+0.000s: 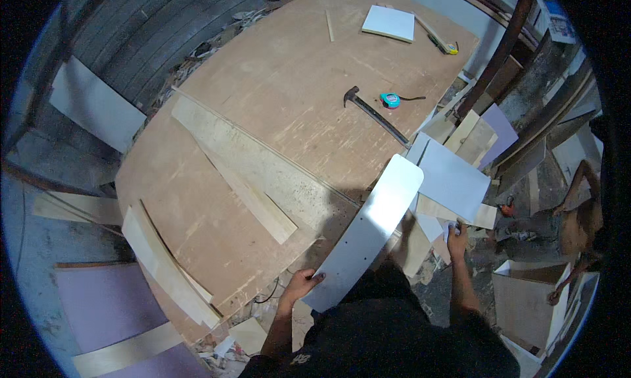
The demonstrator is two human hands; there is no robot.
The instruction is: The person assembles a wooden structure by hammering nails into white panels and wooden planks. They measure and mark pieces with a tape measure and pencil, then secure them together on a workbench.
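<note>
A long white board [365,240] with rounded far corners and several small dark holes slants across in front of me. My left hand [303,284] is closed on its near left edge, thumb on top. My right hand [456,241] is apart from the board, beside the stacked white panels [453,177] on the right. Its fingers are curled round something small and pale that I cannot make out. Beyond the board, a claw hammer [378,117] lies on the plywood table [263,108], next to a turquoise tape measure [390,100].
Wooden strips [246,200] lie across the table. At its far right are a white square panel [389,23] and a yellow tape measure [451,48]. Purple boards [108,302] lean at lower left. On the right, another person's arm [578,177] shows near an open box [526,299].
</note>
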